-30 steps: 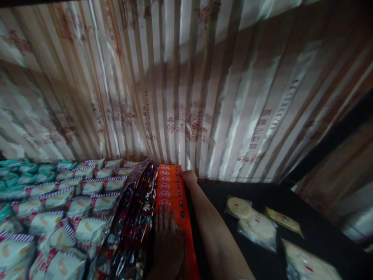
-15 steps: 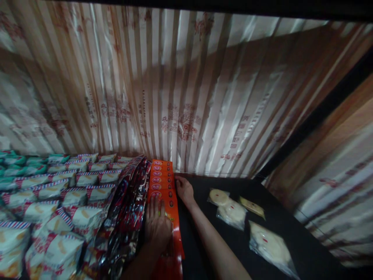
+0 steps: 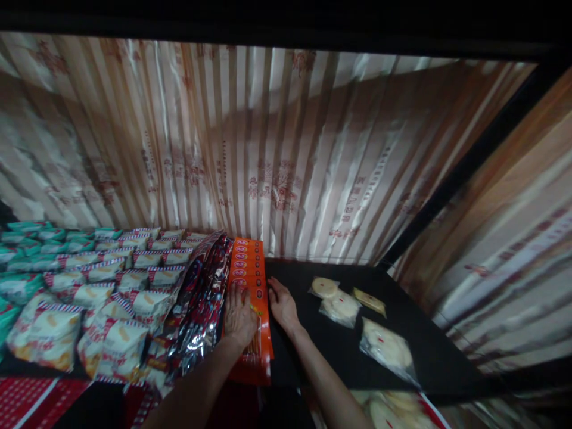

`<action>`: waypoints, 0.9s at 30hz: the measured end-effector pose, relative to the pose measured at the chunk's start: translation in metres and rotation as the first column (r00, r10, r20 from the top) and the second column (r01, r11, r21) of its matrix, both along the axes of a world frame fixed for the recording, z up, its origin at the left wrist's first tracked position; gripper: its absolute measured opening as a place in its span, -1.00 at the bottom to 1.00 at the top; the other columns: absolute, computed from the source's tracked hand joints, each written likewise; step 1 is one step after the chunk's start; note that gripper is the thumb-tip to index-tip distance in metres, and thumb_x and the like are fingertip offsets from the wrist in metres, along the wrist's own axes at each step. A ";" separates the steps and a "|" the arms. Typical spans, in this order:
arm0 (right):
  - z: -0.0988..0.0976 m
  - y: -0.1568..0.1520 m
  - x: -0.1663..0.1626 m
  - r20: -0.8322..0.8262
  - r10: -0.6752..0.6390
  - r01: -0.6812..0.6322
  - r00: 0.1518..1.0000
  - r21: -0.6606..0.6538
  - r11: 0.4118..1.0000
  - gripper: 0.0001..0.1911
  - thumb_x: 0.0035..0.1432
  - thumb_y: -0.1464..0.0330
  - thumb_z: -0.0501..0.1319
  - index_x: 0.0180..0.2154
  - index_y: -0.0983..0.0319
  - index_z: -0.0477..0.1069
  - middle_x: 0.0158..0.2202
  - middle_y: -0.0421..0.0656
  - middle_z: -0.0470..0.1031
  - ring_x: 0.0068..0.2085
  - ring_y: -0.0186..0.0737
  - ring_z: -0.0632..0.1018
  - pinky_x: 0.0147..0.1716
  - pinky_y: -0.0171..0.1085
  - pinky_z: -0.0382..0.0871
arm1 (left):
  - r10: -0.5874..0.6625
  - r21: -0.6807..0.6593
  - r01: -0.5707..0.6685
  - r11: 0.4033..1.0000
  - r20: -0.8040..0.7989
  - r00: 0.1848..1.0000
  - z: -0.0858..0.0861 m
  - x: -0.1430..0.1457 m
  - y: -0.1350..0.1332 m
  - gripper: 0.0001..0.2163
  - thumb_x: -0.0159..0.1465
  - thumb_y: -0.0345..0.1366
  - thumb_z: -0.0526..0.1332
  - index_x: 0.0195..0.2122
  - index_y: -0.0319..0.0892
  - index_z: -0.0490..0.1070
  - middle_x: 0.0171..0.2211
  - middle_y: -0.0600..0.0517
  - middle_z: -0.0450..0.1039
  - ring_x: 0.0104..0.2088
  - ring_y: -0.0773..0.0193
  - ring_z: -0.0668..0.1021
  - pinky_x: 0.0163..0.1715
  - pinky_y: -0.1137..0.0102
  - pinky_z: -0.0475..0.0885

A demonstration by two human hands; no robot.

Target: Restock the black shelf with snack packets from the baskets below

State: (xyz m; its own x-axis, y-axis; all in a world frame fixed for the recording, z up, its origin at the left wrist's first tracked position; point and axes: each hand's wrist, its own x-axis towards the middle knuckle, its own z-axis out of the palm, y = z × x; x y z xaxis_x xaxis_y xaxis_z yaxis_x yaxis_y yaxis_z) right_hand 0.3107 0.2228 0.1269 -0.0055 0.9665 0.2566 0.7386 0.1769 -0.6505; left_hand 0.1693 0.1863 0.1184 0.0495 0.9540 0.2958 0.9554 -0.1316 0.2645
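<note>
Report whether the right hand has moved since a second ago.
Yes: the right hand has drawn back toward the person, away from the pleated curtain.

Left side blocked: white snack bags (image 3: 152, 302) in close rows, then dark red packets (image 3: 208, 298) crowded against the orange packets (image 3: 246, 268). Left hand (image 3: 240, 310) covers part of the orange row; right hand (image 3: 282, 305) at its right edge. Bare strip of black worktop (image 3: 297, 277) between right forearm and the clear-wrapped round discs (image 3: 340, 308). Yellow pack (image 3: 369, 301) and larger clear pack (image 3: 388, 345) interrupt farther right; open surface past them. Sheeting (image 3: 268, 143) closes the back; slanted post (image 3: 447, 187) at rear corner, dark bar (image 3: 268, 24) above.
</note>
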 end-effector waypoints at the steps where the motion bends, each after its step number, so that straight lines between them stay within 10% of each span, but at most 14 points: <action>1: 0.002 -0.002 -0.002 0.011 0.023 -0.023 1.000 0.017 1.000 -0.57 0.16 0.39 -0.05 0.02 0.30 0.38 0.11 -0.05 0.35 0.14 -0.19 0.33 0.14 -0.19 0.20 | -0.009 0.018 0.009 1.000 -0.007 1.000 0.001 0.001 -0.002 -0.51 0.12 -0.35 0.06 0.12 -0.31 0.26 0.22 -0.20 0.13 0.25 -0.02 0.11 0.19 0.08 0.08; 9: 0.002 0.000 -0.010 0.068 0.006 -0.006 0.998 -0.003 1.000 -0.58 0.20 0.34 -0.04 0.03 0.23 0.38 0.16 -0.09 0.28 0.18 -0.14 0.28 0.15 -0.15 0.18 | -0.060 0.043 0.061 0.997 -0.026 0.998 -0.009 0.010 -0.021 -0.57 0.20 -0.27 0.04 0.12 -0.03 0.27 0.19 0.01 0.21 0.23 0.05 0.15 0.19 0.05 0.07; 27: -0.008 0.005 -0.014 0.082 0.178 -0.176 0.981 -0.022 0.984 -0.56 0.24 0.32 -0.09 0.02 0.30 0.38 0.08 -0.04 0.38 0.15 -0.17 0.31 0.18 -0.13 0.13 | -0.011 0.032 0.012 0.999 -0.036 0.999 -0.008 0.007 -0.002 -0.56 0.25 -0.32 -0.04 0.17 -0.23 0.20 0.23 -0.12 0.12 0.24 0.07 0.13 0.20 0.09 0.07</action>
State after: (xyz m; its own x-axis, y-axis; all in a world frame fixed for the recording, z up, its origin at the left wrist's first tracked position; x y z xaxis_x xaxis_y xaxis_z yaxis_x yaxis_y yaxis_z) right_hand 0.2964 0.2280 0.1184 -0.1974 0.9520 0.2338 0.7480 0.3005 -0.5918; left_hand 0.1760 0.1840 0.1106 0.0713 0.9434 0.3238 0.9626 -0.1501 0.2254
